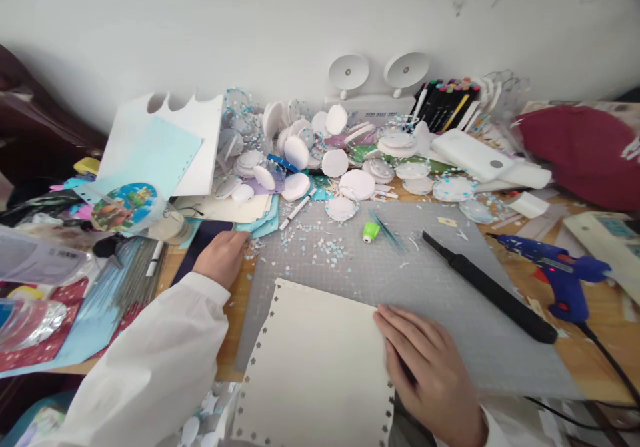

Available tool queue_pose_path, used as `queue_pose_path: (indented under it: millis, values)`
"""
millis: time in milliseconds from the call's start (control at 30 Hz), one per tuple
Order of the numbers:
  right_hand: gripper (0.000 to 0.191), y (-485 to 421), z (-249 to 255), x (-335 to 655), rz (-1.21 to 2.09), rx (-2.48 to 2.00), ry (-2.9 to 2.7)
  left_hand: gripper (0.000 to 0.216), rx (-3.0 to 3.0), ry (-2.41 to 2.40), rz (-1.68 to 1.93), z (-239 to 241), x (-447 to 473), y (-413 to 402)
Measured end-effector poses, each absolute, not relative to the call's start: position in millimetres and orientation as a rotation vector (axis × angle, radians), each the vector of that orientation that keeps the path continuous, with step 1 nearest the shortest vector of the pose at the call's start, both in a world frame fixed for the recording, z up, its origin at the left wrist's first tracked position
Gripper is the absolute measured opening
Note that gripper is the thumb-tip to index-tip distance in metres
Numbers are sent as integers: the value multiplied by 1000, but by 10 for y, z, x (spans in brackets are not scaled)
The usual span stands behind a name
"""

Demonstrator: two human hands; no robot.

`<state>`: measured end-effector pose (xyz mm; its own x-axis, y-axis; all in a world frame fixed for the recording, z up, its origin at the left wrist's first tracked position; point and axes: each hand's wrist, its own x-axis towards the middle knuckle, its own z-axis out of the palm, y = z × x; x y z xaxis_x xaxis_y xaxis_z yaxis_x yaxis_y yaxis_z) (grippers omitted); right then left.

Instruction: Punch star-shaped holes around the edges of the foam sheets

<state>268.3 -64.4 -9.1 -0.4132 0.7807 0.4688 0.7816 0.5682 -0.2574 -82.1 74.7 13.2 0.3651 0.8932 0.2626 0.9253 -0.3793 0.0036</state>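
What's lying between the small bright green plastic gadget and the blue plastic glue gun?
The head view shows thin teal tweezers, pale paper scraps and a long black knife-shaped tool over the grey gridded mat.

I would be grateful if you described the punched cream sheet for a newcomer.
Start at the large grey mat. Over its near edge is the cream sheet, its right edge touched by the person's right hand. Unlike the pale blue sheet farther back, it is cream, with flower-shaped holes down both sides.
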Motion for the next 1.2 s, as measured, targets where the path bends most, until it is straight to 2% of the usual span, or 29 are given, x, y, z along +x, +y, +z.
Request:
queue_pose_path:
  millis: [200, 467, 933, 1200]
  values:
    - [41, -655, -104, 2689, -5, -1260, -2251, 22, -2579, -1511, -283, 163, -876, 949]
    - [42, -658, -110, 2697, -7, -1259, -2257, 19, -2568, -1494, -426, 208, -914, 929]
    - [41, -657, -107, 2696, -10, -1265, -2263, 43, -2744, -1346, -372, 40, -1087, 1082]
    - [43, -655, -100, 2694, -8, -1264, -2257, 35, -2835, -1329, -288, 251, -1045, 1070]
